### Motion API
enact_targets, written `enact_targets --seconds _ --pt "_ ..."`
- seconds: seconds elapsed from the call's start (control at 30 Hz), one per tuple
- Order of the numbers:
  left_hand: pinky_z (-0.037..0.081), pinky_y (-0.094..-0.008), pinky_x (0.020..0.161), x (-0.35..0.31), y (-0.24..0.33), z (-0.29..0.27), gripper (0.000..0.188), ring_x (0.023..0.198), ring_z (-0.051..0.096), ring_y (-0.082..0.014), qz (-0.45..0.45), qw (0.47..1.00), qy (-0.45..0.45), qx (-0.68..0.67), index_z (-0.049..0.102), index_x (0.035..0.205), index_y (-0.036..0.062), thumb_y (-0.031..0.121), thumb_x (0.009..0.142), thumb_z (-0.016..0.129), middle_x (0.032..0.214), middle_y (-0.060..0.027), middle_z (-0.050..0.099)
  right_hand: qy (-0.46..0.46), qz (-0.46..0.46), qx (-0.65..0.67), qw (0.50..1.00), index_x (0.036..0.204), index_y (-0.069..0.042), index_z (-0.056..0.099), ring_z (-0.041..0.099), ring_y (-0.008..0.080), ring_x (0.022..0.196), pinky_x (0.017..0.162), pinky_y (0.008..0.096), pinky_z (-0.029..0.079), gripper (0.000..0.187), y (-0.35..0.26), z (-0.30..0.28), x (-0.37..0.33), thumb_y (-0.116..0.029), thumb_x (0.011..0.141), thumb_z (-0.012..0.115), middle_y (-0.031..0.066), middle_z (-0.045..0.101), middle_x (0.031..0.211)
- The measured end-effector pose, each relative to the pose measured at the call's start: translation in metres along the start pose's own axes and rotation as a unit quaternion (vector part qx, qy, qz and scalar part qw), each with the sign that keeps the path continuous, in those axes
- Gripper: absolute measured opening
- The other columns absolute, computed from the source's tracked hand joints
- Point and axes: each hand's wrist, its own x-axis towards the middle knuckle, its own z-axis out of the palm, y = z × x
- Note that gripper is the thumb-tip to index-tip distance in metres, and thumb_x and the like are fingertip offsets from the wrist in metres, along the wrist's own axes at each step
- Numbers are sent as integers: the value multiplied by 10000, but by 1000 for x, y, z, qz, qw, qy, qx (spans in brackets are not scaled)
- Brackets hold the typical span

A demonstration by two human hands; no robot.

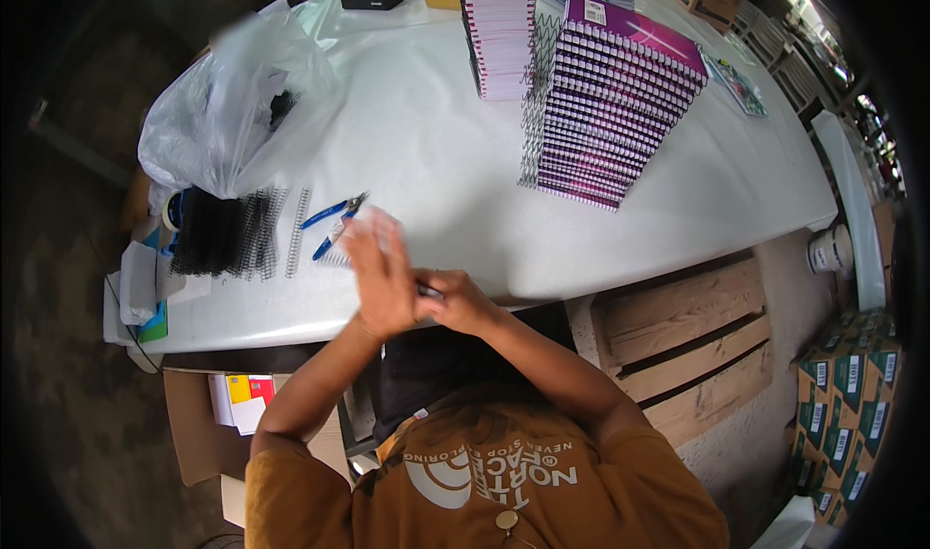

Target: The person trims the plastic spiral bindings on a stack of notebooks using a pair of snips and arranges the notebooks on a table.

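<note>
Head view: right hand (459, 302) clasps dark object (428, 292), left hand (385, 283) blurred, grip unclear; carton (196, 423) holds papers (248, 396).

Smooth, faintly glossy white sheeting (417, 113) spreads beyond a person's fingers (397, 263), with crinkled translucent plastic bag (208, 128) at their far left, shiny purple notebook covers (620, 108) ahead to their right and rough, unvarnished-looking wooden slats (683, 312) farther right.

Small dark object (430, 291) held, mostly hidden; blue-handled pliers (327, 214) lie spread nearby.
</note>
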Motion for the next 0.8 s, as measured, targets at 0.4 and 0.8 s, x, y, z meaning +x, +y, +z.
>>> enact_targets --seconds 0.4,0.8 --pt "183 -555 1017 7 10 1 690 1272 336 -357 -19 998 -44 -36 413 1311 73 541 816 523 1325 -144 419 64 -13 35 997 1150 -29 449 637 345 872 690 366 506 396 9 -8 8 -50 781 593 178 633 951" --pt "352 -359 810 72 -13 -45 245 926 552 -219 -29 983 -123 -130 609 967 111 170 743 689 944 -10 603 20 -54 -42 997 1061 -27 407 627 360 829 685 374 495 342 5 -13 21 -45 800 627 183 617 878"
